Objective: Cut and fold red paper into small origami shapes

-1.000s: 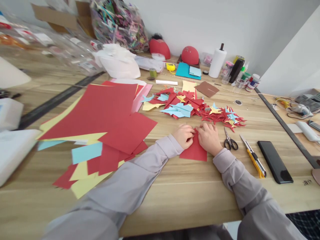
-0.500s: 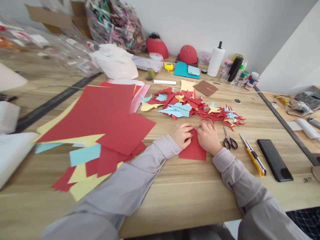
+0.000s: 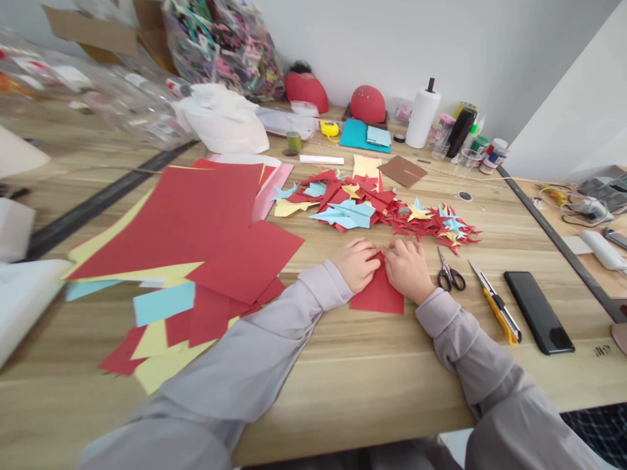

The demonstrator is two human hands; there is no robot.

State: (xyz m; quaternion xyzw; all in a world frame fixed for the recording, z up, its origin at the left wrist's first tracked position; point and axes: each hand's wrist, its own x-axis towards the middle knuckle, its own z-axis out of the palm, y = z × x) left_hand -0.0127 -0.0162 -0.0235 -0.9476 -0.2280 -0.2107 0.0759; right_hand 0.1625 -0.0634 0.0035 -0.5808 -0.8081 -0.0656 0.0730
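A small sheet of red paper (image 3: 377, 296) lies flat on the table between my hands, its far end narrowed where the fingers fold it. My left hand (image 3: 356, 264) is closed on its far left edge, fingers bent. On the opposite edge, my right hand (image 3: 406, 267) pinches the paper with curled fingers. The fingertips of both hands nearly meet at the top and hide the fold there. Just beyond them lies a heap of folded red, blue and yellow paper shapes (image 3: 347, 214). Scissors (image 3: 449, 271) rest right of my right hand.
To the right are a yellow utility knife (image 3: 496, 305) and a black phone (image 3: 539, 313). Large red sheets (image 3: 196, 215) and loose cut pieces cover the left. Behind stand a white roll (image 3: 424, 117), a yellow tape measure (image 3: 330, 128) and a brown paper square (image 3: 402, 171).
Both hands stay at the far end of the red paper with almost no movement. The view has shifted very slightly.
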